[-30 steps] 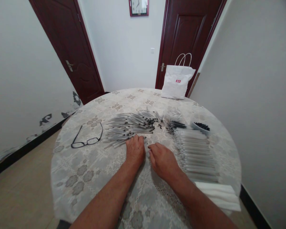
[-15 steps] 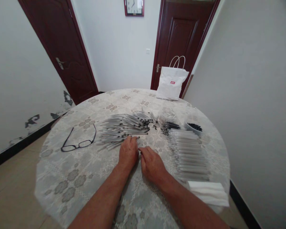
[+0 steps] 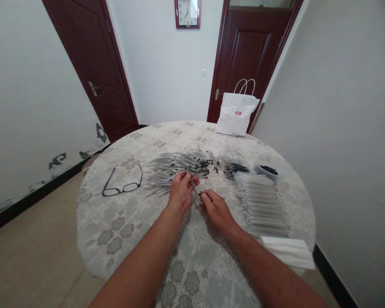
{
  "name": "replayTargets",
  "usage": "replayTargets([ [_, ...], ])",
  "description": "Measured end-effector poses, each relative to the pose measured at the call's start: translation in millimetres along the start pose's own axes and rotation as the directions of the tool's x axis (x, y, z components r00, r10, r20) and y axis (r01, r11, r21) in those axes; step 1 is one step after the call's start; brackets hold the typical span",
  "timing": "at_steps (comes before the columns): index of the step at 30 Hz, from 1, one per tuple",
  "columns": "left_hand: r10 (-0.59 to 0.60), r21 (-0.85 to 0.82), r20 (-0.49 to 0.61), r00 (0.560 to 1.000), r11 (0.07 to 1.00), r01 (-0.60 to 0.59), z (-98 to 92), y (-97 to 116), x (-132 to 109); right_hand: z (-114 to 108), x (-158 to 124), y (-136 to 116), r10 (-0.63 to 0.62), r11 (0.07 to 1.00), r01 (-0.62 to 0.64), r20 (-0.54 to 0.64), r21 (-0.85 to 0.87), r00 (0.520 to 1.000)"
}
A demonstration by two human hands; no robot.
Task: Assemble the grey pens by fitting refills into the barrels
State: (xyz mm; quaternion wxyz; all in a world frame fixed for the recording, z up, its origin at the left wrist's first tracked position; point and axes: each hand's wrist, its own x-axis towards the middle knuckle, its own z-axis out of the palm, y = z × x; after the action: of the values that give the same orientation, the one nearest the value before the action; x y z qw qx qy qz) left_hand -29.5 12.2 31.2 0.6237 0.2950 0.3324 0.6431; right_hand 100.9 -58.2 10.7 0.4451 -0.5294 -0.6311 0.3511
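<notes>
My left hand (image 3: 180, 191) is closed on a slim, pale pen-like tube (image 3: 195, 193), which slants down toward my right hand. My right hand (image 3: 217, 209) is beside the tube's lower part, thumb and forefinger pinched together. Something small and dark shows at those fingertips, too small to name. Just beyond my left hand lies a pile of grey pen-like sticks (image 3: 167, 163) with dark ends. To the right of my right hand, whitish translucent tubes (image 3: 265, 203) are stacked in a neat row.
Thin black-ended rods (image 3: 235, 170) lie behind the stacked tubes, beside a bowl (image 3: 259, 171) of small black pieces (image 3: 268, 170). Crumpled clear plastic (image 3: 232, 155) is behind them. Eyeglasses (image 3: 122, 189) rest left, folded white tissue (image 3: 287, 252) right, and a white paper bag (image 3: 236, 114) at the far edge.
My left hand has turned and lifted, so the tube in it now shows. My right hand has moved slightly apart from it. The view has shifted a little to the left.
</notes>
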Motion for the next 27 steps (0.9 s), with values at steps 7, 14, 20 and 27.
replayTargets([
  [7,-0.043,-0.076,0.092,0.995,0.996,0.050,-4.5,12.1,-1.4,6.0,15.1,-0.3,0.205,0.924,-0.232,0.118,0.304,0.972],
  [14,-0.116,0.166,0.200,0.973,0.983,0.083,-23.2,3.0,-10.3,1.7,28.5,-6.1,0.374,0.688,-0.403,0.181,0.604,0.909],
  [20,-0.197,0.246,0.102,0.975,0.955,0.167,-37.1,2.1,-7.1,12.7,21.9,14.9,0.349,0.615,-0.387,0.203,0.687,0.915],
  [27,-0.201,0.330,0.145,0.969,0.933,0.144,-33.2,10.6,-10.1,10.6,20.2,11.9,0.303,0.807,-0.366,0.208,0.462,0.930],
])
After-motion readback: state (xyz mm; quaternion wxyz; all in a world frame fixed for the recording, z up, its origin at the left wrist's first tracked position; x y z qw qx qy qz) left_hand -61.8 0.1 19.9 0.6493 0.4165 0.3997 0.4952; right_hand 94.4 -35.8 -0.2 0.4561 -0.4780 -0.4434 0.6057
